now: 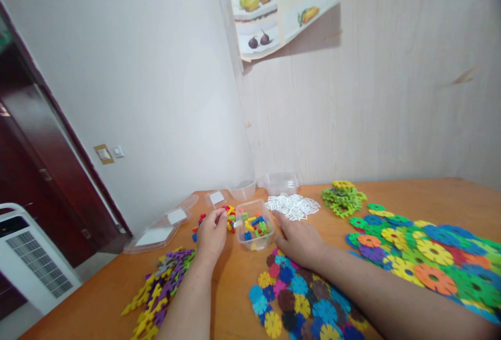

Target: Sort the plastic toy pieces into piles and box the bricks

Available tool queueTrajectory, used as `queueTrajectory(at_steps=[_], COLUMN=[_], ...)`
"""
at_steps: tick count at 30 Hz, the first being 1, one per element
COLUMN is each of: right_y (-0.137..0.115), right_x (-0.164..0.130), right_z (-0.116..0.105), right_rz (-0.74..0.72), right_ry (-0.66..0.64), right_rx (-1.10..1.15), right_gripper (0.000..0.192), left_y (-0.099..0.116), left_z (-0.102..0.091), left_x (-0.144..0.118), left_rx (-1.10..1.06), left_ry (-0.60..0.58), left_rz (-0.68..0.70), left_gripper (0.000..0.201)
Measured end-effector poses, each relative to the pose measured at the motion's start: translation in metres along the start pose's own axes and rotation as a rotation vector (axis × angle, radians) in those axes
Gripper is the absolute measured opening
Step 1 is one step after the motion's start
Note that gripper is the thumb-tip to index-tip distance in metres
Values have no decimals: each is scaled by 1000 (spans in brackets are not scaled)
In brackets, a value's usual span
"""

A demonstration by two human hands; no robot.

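A small clear plastic box [254,231] holding several small coloured blocks stands on the wooden table [422,194]. My left hand [211,234] is beside its left wall, fingers pinched over a loose pile of small coloured blocks [229,217]; whether a block is in the fingers is hidden. My right hand [297,241] rests on the table against the box's right side, fingers touching its wall.
Purple and yellow connector pieces [160,293] lie at the near left. Small flower discs [297,303] lie under my right forearm, large coloured discs [426,256] at the right. White pieces [293,206], green pieces [342,198], clear lids [156,235] and tubs [282,182] sit behind.
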State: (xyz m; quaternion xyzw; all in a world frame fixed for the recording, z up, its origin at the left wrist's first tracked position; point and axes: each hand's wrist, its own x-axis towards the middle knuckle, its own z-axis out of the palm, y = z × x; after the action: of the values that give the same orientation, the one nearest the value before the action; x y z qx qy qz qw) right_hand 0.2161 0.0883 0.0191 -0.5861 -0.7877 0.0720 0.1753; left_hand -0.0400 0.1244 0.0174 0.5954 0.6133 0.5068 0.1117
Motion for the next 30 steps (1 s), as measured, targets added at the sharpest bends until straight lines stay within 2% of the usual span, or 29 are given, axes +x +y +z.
queueTrajectory(at_steps=[2,5,11,14,19,25,30], right_y=[0,0,0,2,4,9,17], right_x=[0,0,0,0,1,3,8], right_z=[-1,-2,-2,-3,-4,4,19], right_rz=[-27,-103,-185,-195,-189,-212,-148], right_ry=[3,-19,-14,20,6,41,60], right_rx=[1,10,66,77,56,175,311], right_gripper=[69,63,37,29,25,35,61], left_y=[-5,-13,-30,-28,-11,3,10], left_z=[-1,-1,5,6,6,8,10], left_x=[0,0,2,0,-4,-10,-15], left_rx=[74,174,354,451,647,758,806], left_ry=[9,-5,-55,-54,-49,-91,-153], left_rz=[-11,-4,11,23,71,54,4], left_gripper=[32,29,26,26,24,18,22])
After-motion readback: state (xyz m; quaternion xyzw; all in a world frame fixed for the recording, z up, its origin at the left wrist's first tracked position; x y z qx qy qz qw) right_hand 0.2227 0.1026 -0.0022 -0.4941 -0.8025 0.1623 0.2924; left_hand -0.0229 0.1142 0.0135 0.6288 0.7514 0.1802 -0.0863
